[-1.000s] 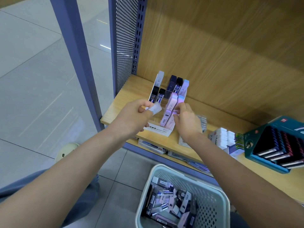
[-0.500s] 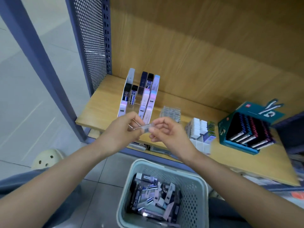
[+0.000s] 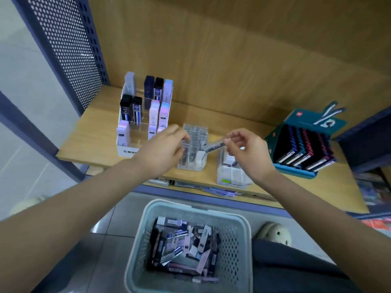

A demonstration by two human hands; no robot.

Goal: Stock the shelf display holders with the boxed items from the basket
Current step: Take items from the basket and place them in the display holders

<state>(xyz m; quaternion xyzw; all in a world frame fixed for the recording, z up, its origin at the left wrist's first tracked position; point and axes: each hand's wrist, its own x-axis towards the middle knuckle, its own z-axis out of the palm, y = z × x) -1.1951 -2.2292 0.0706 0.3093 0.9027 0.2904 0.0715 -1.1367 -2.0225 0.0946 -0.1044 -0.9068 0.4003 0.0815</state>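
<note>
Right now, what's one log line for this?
right hand pinches slim box | left hand by clear holder | basket holds more boxes

Bare forearms — dark blue-grey trousers, cream perforated clogs

- Smooth, matt wood-grain laminate: pale tan shelf board and tan back panel.
- Matt painted metal: blue-grey perforated side panel.
- Glossy transparent plastic: clear compartment holder.
- Shiny, partly see-through plastic: slim dark case.
- Matt plastic: pale green perforated basket.
- Printed card with a slight sheen: teal display box.
- Smooth and reflective: grey floor tiles.
</note>
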